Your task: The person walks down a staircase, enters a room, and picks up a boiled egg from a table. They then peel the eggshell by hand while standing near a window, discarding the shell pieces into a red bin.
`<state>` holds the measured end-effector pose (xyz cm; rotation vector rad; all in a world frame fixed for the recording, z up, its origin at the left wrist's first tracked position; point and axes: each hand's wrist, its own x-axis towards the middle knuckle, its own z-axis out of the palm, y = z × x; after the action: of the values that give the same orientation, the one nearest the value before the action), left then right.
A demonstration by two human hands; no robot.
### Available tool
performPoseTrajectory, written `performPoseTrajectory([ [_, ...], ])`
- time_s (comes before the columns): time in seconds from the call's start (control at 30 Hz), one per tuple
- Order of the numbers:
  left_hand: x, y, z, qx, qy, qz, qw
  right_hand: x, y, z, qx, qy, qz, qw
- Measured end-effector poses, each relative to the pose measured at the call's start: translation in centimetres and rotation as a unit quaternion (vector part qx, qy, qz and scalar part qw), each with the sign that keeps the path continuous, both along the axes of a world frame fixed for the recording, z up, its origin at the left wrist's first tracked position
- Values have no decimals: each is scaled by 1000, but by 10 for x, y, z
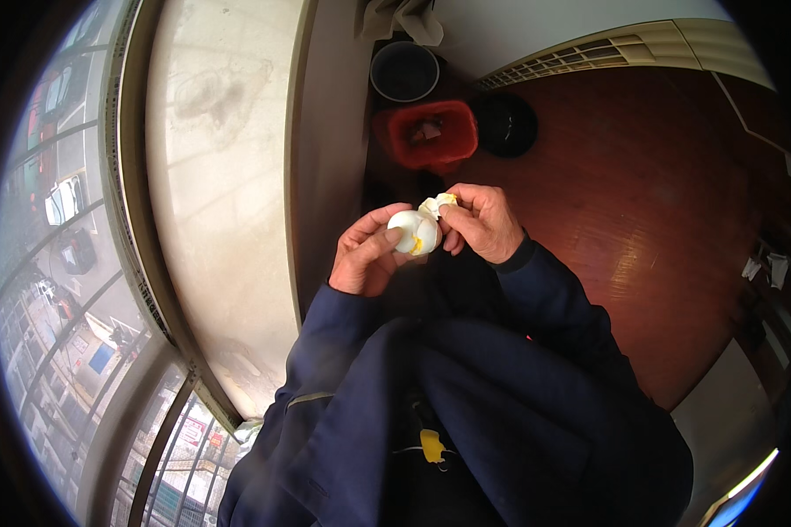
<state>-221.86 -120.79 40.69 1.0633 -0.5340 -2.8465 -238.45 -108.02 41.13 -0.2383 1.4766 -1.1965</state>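
Note:
My left hand [360, 258] pinches a whitish egg [405, 227] between thumb and fingers. A crack runs across the egg's side, and yellow yolk shows there. My right hand [490, 225] is closed on a crumpled white piece [432, 207] with yellow on it, right beside the egg. Whether that piece is shell or egg white, I cannot tell. Both hands are close together in front of my dark blue jacket, a little nearer to me than the red bin [448, 158].
Behind the red bin, which has scraps inside, stands a grey bucket [404, 95]. A black round container [511, 132] is to its right. At left, a pale window ledge [224, 184] runs along a barred window [79, 290]. Reddish-brown floor [624, 202] spreads to the right.

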Motion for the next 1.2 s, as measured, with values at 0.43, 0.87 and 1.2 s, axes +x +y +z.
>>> performPoseTrajectory([
  [0.43, 3, 1, -6, 21, 6, 38, 999, 2, -2, -3, -6, -76, -40, 996],
  [0.87, 6, 0, -15, 27, 6, 108, 994, -8, -1, -30, 21, 6, -123, 992],
  [1.2, 14, -2, -15, 25, -3, 111, 993, -34, -15, -86, 148, 198, -71, 966],
])
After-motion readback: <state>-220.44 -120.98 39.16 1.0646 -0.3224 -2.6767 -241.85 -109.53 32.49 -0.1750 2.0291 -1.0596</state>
